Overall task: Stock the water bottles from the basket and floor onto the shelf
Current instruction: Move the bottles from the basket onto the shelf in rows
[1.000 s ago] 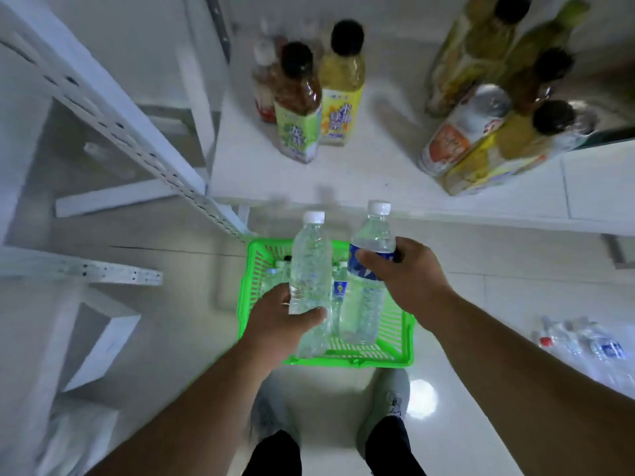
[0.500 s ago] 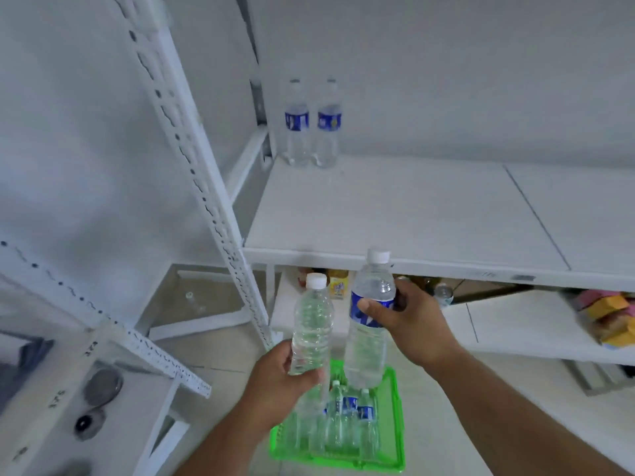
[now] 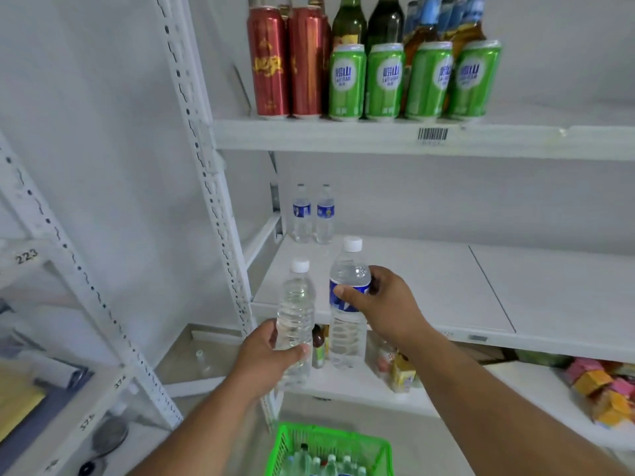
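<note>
My left hand point(image 3: 266, 355) grips a clear unlabelled water bottle point(image 3: 296, 305) near its base, upright. My right hand point(image 3: 385, 304) grips a blue-labelled water bottle point(image 3: 347, 334) around the label, also upright. Both bottles hang just in front of the white middle shelf point(image 3: 429, 286). Two blue-labelled water bottles point(image 3: 313, 214) stand at the shelf's back left corner. The green basket point(image 3: 381, 451) sits on the floor below, with several more bottles in it.
Red and green cans point(image 3: 378, 80) and glass bottles fill the upper shelf. Drinks and coloured packets point(image 3: 608, 393) sit on the lower shelf. A white perforated upright point(image 3: 206, 173) stands left of the shelves; another rack point(image 3: 51, 338) is at far left.
Both hands have lifted their bottles from above the basket up to the middle shelf's front edge. The view has tilted upward, bringing the upper shelf of cans into sight.
</note>
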### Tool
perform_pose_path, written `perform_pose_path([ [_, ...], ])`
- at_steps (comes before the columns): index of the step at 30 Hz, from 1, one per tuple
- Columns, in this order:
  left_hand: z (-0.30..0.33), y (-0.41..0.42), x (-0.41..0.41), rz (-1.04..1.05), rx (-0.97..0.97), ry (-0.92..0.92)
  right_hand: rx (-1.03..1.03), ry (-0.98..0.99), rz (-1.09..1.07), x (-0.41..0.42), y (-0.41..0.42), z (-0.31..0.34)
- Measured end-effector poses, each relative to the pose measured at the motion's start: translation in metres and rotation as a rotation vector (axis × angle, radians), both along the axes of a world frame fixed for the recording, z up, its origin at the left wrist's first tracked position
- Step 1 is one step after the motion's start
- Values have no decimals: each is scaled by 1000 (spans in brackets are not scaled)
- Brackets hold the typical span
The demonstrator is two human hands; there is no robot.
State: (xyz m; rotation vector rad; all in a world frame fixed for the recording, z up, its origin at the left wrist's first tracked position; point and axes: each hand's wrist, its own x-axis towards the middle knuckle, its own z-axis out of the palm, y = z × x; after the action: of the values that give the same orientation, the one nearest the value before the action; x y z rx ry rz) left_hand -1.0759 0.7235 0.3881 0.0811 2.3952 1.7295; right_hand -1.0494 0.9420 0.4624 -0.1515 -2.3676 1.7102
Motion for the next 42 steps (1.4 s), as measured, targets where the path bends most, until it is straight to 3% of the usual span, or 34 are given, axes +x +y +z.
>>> perform_pose_path([
  [15, 3, 10, -130, -33, 10, -13, 7, -38, -6, -122, 2, 15],
  [23, -14, 19, -221, -62, -21, -25, -37, -80, -100, -207, 6, -5],
  [42, -67, 78, -412, 37, -4, 18, 122, -165, -159, -415, 51, -78],
])
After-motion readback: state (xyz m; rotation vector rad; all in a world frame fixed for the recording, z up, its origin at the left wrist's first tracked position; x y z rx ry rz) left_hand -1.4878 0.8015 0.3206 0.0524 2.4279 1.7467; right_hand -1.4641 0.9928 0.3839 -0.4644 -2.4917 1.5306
